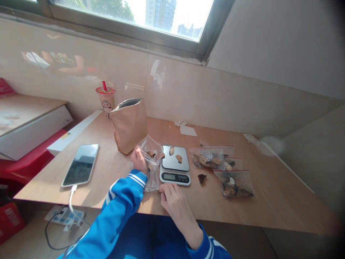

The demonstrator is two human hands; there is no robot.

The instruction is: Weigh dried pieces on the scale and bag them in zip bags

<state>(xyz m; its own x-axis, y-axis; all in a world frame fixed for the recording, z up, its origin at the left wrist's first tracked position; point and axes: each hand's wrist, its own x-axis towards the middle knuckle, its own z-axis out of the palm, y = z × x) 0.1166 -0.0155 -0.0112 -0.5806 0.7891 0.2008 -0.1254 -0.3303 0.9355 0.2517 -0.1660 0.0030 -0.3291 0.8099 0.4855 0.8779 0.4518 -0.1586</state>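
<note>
My left hand (138,158) is closed on the edge of a clear plastic bag (152,176), which holds a few brown dried pieces. Just right of the bag, a small kitchen scale (175,163) carries several dried pieces (178,158) on its silver plate; its display is lit, but the digits are too small to read. My right hand (172,196) rests at the scale's front edge with its fingers curled together, and whether they hold anything is hidden. One dark dried piece (202,179) lies on the table to the right of the scale.
Zip bags of dried pieces (234,185) lie at the right. Behind the clear bag stands a brown paper pouch (131,124), with a drink cup (106,100) beyond it. A phone (81,165) with a charging cable is at the left. White paper (188,131) lies near the wall.
</note>
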